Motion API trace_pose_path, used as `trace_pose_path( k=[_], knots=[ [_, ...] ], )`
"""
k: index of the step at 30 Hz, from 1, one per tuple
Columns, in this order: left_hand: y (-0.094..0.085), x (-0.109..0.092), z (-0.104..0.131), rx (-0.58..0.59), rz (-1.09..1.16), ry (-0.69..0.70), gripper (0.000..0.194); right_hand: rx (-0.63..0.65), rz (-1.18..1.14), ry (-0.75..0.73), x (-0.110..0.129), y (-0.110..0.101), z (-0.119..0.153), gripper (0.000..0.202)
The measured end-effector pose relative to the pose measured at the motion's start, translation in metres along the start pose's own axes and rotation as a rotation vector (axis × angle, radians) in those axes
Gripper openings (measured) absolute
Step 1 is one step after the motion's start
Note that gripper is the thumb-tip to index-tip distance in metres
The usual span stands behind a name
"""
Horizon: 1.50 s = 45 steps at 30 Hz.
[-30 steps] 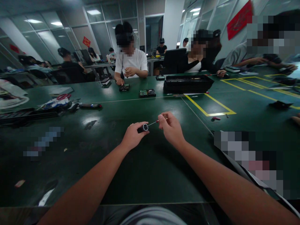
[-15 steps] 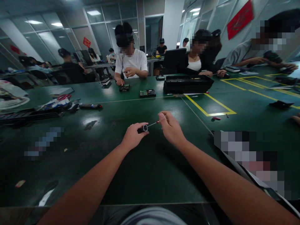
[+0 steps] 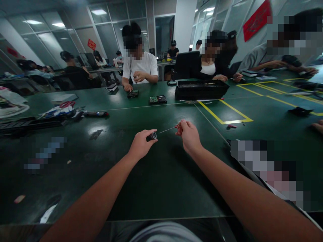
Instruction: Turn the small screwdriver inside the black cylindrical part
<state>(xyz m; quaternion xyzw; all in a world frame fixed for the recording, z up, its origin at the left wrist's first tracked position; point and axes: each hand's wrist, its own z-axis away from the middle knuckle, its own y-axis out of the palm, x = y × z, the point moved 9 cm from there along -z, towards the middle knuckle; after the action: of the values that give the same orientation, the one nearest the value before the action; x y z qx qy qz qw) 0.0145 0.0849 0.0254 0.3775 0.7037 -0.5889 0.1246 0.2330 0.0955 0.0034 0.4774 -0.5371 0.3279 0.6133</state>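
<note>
My left hand (image 3: 141,144) grips a short black cylinder (image 3: 152,135) between thumb and fingers. Its pale-rimmed round end, which looks like a small flashlight's, faces right. Closed around the reddish handle of a thin screwdriver (image 3: 167,130) is my right hand (image 3: 188,134). The metal shaft points left toward the cylinder, its tip a little apart from the rim. Both hands are above the green table (image 3: 161,188). Most of the handle is hidden by my fingers.
Circuit boards, one a green board (image 3: 157,99), lie ahead near a long black box (image 3: 201,90). At left are a black pen-like tool (image 3: 96,114) and red-handled scissors (image 3: 67,104). A small red piece (image 3: 231,126) lies right of my hands. Co-workers sit across the table.
My right hand has drawn the screwdriver back to the right, so its tip is now away from the cylinder. My left hand has shifted slightly left and turned the cylinder a little.
</note>
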Motion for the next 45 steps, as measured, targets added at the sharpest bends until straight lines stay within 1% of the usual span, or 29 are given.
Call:
trace_pose_path(
  k=[3,8,15,19,21,23,25,28,33,36,42,45],
  knots=[
    [0.002,0.003,0.001,0.006,-0.004,-0.002,0.044,0.036,0.074,-0.096,0.01,0.006,0.006,0.025],
    [0.003,-0.004,0.002,0.022,0.025,-0.007,0.044,0.094,0.258,-0.256,0.028,0.015,0.018,0.025],
    [0.002,-0.007,0.002,0.029,0.009,-0.008,0.045,0.132,0.355,-0.361,0.037,0.017,0.024,0.026],
    [0.003,-0.007,0.003,0.045,0.002,-0.016,0.047,0.174,0.394,-0.414,0.044,0.022,0.03,0.024],
    [0.004,-0.006,0.002,0.052,-0.007,-0.027,0.048,0.19,0.44,-0.469,0.05,0.026,0.035,0.021],
    [0.004,-0.004,0.002,0.051,-0.009,-0.035,0.049,0.187,0.498,-0.545,0.058,0.028,0.04,0.017],
    [0.004,-0.003,0.001,0.045,-0.003,-0.036,0.049,0.157,0.528,-0.603,0.064,0.027,0.043,0.016],
    [0.004,-0.003,0.001,0.047,0.005,-0.029,0.049,0.124,0.502,-0.605,0.067,0.024,0.042,0.016],
    [0.006,-0.006,0.002,0.076,0.012,-0.035,0.05,0.185,0.471,-0.566,0.061,0.027,0.041,0.017],
    [0.007,-0.007,0.003,0.091,0.017,-0.024,0.051,0.194,0.485,-0.567,0.061,0.029,0.042,0.018],
    [0.008,-0.005,0.003,0.098,0.025,-0.02,0.051,0.147,0.558,-0.624,0.071,0.027,0.045,0.016],
    [0.009,-0.005,0.003,0.103,0.017,-0.022,0.051,0.12,0.549,-0.61,0.072,0.023,0.045,0.018]
  ],
)
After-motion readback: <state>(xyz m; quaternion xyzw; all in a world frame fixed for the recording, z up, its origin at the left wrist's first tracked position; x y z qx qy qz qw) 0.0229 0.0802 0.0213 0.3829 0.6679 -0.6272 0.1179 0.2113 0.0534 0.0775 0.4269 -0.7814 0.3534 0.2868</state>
